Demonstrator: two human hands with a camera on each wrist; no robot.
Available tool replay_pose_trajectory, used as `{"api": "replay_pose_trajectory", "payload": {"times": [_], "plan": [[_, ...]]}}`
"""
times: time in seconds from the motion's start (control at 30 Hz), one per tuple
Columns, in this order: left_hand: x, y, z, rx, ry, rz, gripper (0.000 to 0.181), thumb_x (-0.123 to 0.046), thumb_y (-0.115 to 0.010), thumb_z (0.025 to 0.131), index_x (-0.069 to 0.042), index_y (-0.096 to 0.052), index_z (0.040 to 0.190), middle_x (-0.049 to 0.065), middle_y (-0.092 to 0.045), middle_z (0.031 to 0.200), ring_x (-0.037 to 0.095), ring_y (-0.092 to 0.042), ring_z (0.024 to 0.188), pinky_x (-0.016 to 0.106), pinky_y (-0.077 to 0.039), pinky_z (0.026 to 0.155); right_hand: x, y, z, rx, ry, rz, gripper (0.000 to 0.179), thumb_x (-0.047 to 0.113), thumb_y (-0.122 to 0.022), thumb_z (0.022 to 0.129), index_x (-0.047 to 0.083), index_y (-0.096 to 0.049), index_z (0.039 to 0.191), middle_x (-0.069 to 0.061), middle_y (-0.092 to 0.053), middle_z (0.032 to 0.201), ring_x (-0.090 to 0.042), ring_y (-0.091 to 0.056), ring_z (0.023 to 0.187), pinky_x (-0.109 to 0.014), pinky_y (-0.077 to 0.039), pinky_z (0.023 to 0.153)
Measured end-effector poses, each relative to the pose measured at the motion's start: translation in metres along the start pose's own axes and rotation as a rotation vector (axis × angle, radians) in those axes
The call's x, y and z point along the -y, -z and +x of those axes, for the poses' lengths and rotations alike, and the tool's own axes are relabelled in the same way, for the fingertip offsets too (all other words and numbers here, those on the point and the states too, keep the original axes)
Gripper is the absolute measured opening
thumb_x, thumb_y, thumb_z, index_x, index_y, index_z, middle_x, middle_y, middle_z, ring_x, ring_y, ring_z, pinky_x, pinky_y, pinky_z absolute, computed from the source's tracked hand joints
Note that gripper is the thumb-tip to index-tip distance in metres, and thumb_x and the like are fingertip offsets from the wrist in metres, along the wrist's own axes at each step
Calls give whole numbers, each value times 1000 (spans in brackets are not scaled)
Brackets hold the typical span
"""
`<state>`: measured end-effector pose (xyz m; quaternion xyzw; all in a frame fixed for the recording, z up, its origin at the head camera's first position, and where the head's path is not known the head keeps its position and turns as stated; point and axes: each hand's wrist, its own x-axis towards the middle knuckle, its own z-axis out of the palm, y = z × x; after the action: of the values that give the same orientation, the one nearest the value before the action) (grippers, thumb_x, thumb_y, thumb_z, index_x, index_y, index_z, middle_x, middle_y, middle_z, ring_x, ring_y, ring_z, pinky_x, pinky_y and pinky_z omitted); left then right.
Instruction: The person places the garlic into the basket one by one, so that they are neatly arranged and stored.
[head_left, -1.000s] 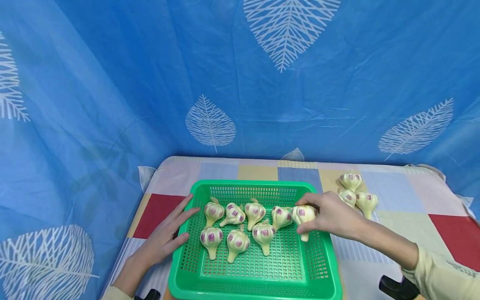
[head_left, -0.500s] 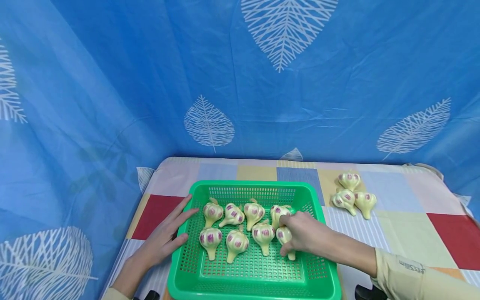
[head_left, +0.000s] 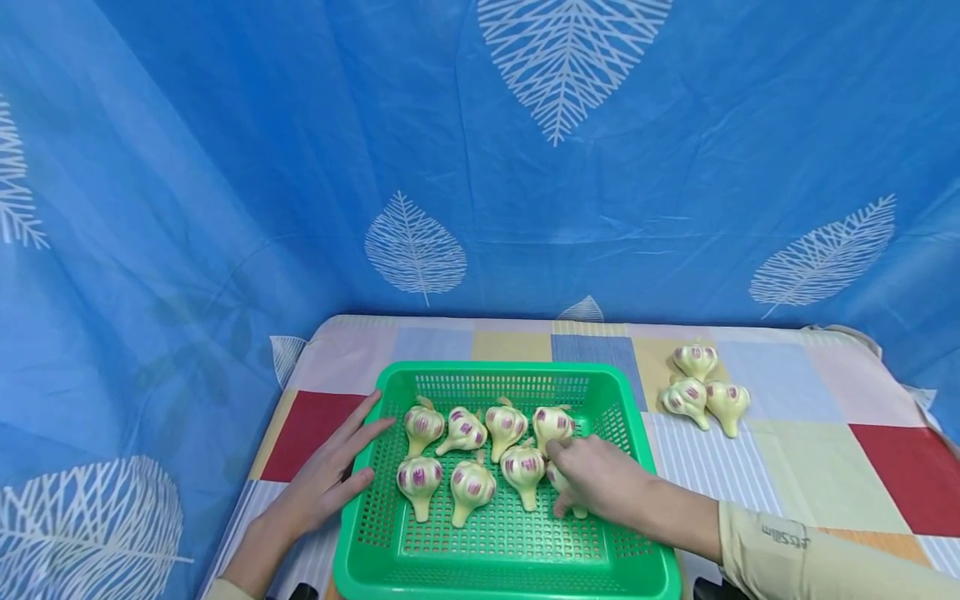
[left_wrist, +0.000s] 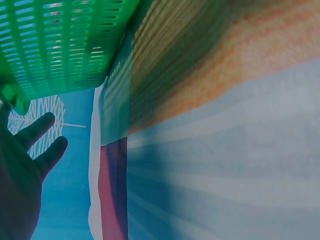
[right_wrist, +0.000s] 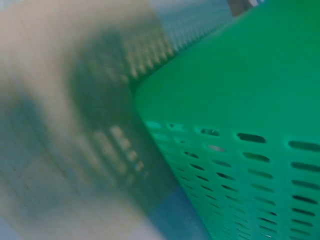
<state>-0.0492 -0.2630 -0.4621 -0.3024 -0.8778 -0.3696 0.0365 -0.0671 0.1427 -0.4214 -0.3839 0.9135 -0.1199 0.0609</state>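
Note:
A green plastic basket (head_left: pixel 510 367) bears several garlic bulbs in two rows, such as one bulb (head_left: pixel 471 490) in the near row. My right hand (head_left: pixel 603 483) is down inside it, holding a partly hidden garlic bulb (head_left: pixel 557 477) at the right end of the near row. Just behind that bulb lies another garlic bulb (head_left: pixel 552 423). My left hand (head_left: pixel 322 483) rests at the basket's left rim with fingers spread. In the left wrist view the left hand (left_wrist: pixel 22 175) is beside the basket wall (left_wrist: pixel 60 60). The right wrist view does not show the right hand.
Three more garlic bulbs (head_left: pixel 697 392) lie together on the patchwork tablecloth (head_left: pixel 795 467), right of the basket. A blue curtain (head_left: pixel 525 250) with white leaf prints hangs behind the table. The basket wall (right_wrist: pixel 225 150) fills much of the right wrist view.
My right hand has carried a garlic bulb down and left to the near row's right end. The bulb behind it has shifted slightly and turned. The left hand stays in place.

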Motion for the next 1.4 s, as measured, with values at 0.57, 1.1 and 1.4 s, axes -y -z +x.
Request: {"api": "replay_pose_trajectory", "payload": {"times": [0.57, 1.1, 1.4], "plan": [[-4, 1, 1, 6, 13, -22, 66, -20, -64, 92, -16, -43, 154, 7, -16, 168, 23, -26, 149, 48, -51, 97, -3, 8, -2, -35, -12, -83, 60, 52, -89, 63, 6, -65, 91, 0, -62, 70, -15, -60, 61, -29, -51, 51], [-2, 0, 0, -1, 6, -15, 66, -20, -64, 92, -15, -43, 154, 8, -16, 168, 23, -25, 149, 47, -53, 95, -37, 55, -29, 9, 115, 36, 69, 52, -65, 94, 7, -54, 146, -13, -49, 151, -37, -38, 142, -56, -42, 105], [-2, 1, 0, 4, 23, -19, 67, -20, -64, 91, -17, -43, 155, 6, -16, 168, 23, -26, 149, 46, -53, 95, -72, 55, -66, -82, -102, 136, 81, 48, -67, 95, 14, -33, 159, -8, -22, 166, -39, -26, 148, -64, -35, 106]]}}
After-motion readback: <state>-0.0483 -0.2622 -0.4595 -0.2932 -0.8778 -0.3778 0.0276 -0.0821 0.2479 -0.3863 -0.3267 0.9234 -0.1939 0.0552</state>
